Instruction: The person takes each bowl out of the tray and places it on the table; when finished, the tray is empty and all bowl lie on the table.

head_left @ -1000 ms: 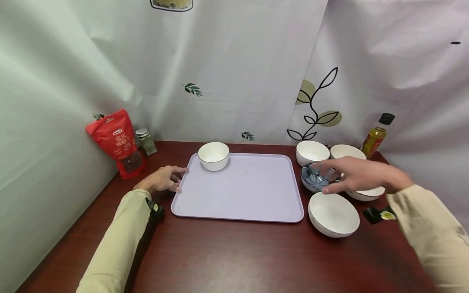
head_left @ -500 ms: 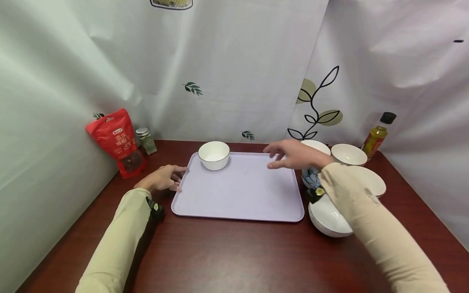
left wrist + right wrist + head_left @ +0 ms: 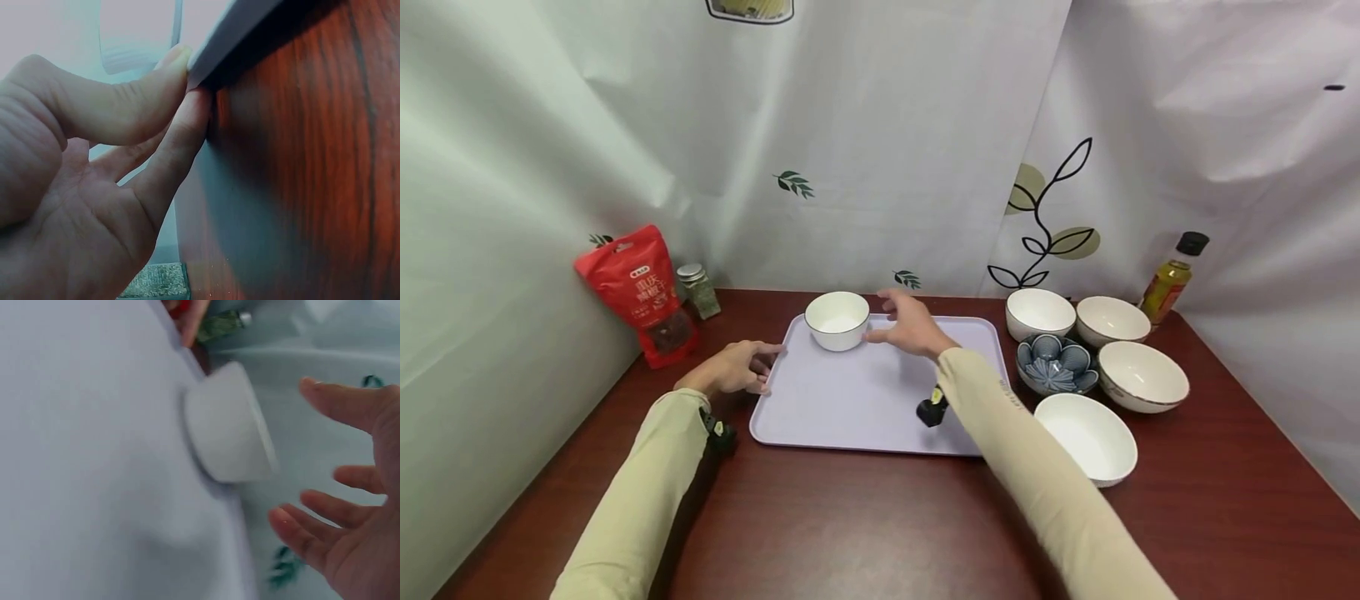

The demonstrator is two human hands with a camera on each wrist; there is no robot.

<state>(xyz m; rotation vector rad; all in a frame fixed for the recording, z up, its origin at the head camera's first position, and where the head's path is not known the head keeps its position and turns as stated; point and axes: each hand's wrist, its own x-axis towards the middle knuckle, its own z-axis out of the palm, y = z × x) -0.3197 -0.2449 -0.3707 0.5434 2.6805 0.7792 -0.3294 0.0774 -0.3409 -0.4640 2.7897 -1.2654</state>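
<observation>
A lilac tray (image 3: 865,408) lies on the table. At its left edge my left hand (image 3: 733,367) pinches the rim; in the left wrist view the thumb (image 3: 119,106) is on the upper side and a finger is beneath. A white bowl (image 3: 837,325) with a dark rim line stands upright in the tray's back left corner. Just right of that bowl is my right hand (image 3: 910,323), fingers spread and holding nothing. In the right wrist view a gap shows between the right hand (image 3: 356,500) and the bowl (image 3: 228,425).
Right of the tray stand several white bowls (image 3: 1088,437) and a blue flower-patterned bowl (image 3: 1051,367). An oil bottle (image 3: 1168,279) stands behind them. At the back left are a red pouch (image 3: 640,292) and a spice jar (image 3: 698,292). A curtain (image 3: 880,125) hangs behind the table.
My right hand has moved left from above the bowls on the right, across the tray, to beside the white bowl. The left hand has stayed on the tray's edge.
</observation>
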